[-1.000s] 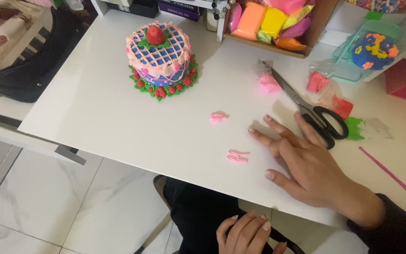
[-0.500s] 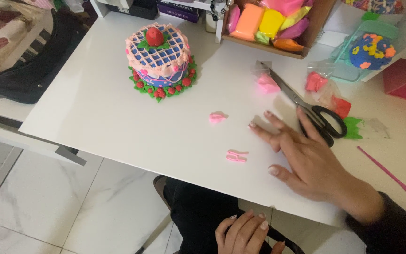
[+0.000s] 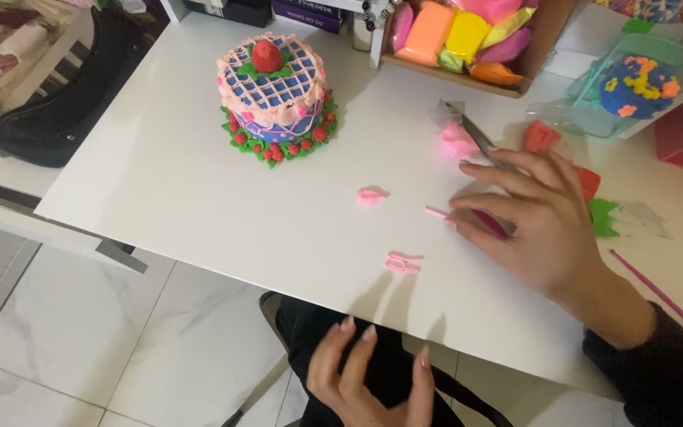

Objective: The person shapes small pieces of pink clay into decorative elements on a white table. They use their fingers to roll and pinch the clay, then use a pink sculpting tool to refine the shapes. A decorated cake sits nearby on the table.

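Your white table (image 3: 199,190) fills most of the view, its near edge running from nine o'clock down toward five o'clock, with pale marble floor tiles (image 3: 81,348) below it at seven o'clock. On the far side at eleven o'clock stands the clay cake (image 3: 274,95), blue with a pink lattice, a red strawberry on top and a ring of red and green round its base. At one o'clock sits the wooden box (image 3: 547,47) packed with bars of orange, yellow, pink and purple clay. Your right hand (image 3: 539,225) lies at three o'clock, palm down and fingers spread loosely over the table; it clasps nothing, and its fingertips rest on or just above a thin pink clay strip (image 3: 438,213) that pokes out at its nine o'clock side. The scissors (image 3: 476,138) lie under that hand, only the blade showing toward twelve o'clock, beside a pink clay lump (image 3: 456,141). Your left hand (image 3: 369,379) hangs below the table edge at six o'clock, fingers open and slightly curled, empty. Between the two hands, near the table edge, lies a small pink clay bow (image 3: 401,263); a smaller pink clay piece (image 3: 371,196) sits toward the centre. A slim pink modelling stick (image 3: 658,294) rests at four o'clock.
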